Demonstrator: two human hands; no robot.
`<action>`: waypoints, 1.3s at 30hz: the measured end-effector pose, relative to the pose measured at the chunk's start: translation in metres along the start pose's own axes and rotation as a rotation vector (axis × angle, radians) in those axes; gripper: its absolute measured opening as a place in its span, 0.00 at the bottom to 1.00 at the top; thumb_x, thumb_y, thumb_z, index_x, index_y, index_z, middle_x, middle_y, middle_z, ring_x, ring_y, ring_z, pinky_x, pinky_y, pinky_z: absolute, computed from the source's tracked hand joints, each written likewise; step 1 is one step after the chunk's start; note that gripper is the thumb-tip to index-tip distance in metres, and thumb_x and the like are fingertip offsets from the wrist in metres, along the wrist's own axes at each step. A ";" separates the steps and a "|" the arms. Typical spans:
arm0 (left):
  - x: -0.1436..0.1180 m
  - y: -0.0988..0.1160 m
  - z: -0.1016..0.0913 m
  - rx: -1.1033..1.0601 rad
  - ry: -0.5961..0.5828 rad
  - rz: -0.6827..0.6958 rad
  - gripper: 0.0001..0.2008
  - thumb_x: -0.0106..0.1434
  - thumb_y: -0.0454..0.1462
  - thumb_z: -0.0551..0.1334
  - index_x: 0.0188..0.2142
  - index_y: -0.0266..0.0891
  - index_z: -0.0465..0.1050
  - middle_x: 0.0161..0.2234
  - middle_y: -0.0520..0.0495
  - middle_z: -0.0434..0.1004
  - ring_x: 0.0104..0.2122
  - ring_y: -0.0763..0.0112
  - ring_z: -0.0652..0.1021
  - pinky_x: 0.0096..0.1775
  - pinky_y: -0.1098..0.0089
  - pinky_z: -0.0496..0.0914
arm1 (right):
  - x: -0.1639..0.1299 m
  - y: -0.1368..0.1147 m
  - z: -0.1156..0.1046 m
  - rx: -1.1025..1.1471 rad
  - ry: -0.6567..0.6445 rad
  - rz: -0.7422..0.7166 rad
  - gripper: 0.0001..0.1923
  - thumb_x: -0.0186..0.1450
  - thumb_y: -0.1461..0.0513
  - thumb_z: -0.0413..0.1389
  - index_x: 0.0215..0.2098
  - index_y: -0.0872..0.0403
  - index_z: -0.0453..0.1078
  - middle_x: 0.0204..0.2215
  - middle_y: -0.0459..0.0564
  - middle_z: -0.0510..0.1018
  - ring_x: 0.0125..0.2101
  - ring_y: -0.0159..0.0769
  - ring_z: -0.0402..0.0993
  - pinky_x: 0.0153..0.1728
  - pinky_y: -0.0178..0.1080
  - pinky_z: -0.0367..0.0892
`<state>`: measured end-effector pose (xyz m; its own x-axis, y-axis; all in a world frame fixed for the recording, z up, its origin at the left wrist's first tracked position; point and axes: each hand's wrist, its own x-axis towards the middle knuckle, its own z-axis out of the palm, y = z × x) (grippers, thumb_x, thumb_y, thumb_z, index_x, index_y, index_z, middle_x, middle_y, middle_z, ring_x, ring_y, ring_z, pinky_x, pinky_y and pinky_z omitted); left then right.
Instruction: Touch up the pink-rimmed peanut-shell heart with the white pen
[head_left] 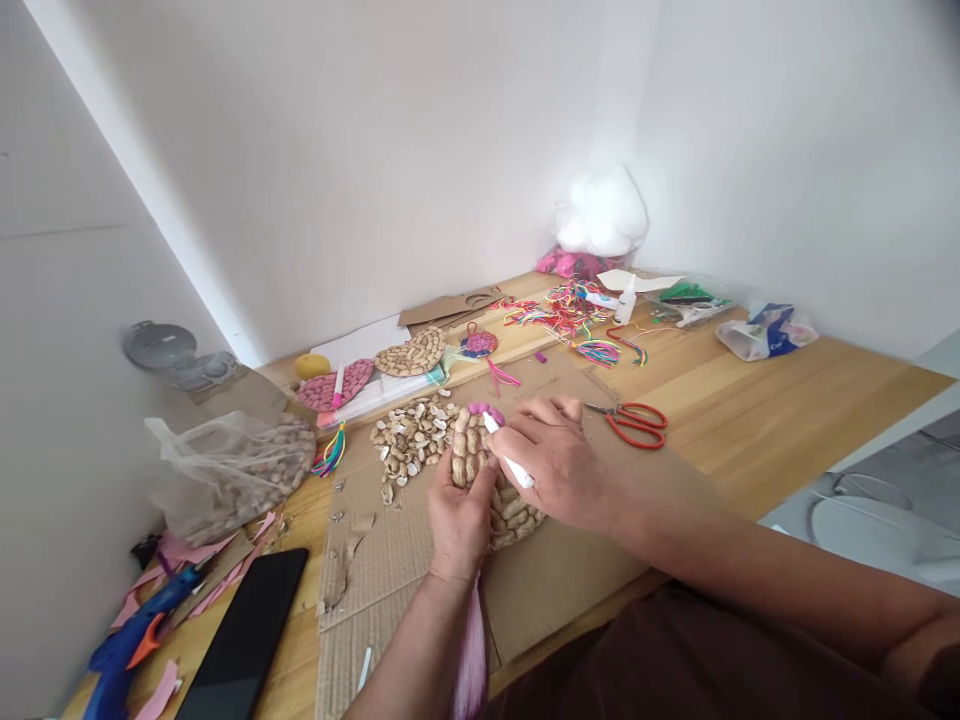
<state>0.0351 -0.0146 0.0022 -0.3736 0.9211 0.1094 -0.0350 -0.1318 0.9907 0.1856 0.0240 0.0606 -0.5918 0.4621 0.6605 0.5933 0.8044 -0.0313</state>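
Both hands meet over cardboard (420,560): left hand (461,510) grips the peanut-shell piece (480,470), right hand (559,460) pinches a white marker (510,462) painting its far end pink. Steady, short strokes seem best; scissors (634,422) lie right.

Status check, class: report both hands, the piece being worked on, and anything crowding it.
Left hand steadies peanut-shell piece. Right hand grips white marker, tip at pink patch. Loose shell pile close beside; scissors apart, right.
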 end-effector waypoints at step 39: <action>-0.002 -0.003 0.004 0.073 0.048 0.064 0.20 0.61 0.43 0.67 0.51 0.38 0.74 0.43 0.43 0.82 0.44 0.60 0.80 0.48 0.63 0.73 | -0.001 -0.014 0.017 -0.121 -0.030 -0.021 0.07 0.66 0.70 0.53 0.35 0.53 0.67 0.31 0.50 0.73 0.34 0.41 0.61 0.37 0.44 0.48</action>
<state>0.0400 -0.0147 -0.0009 -0.4173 0.8926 0.1706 0.0571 -0.1615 0.9852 0.1687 0.0188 0.0476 -0.6196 0.4582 0.6373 0.6412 0.7637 0.0743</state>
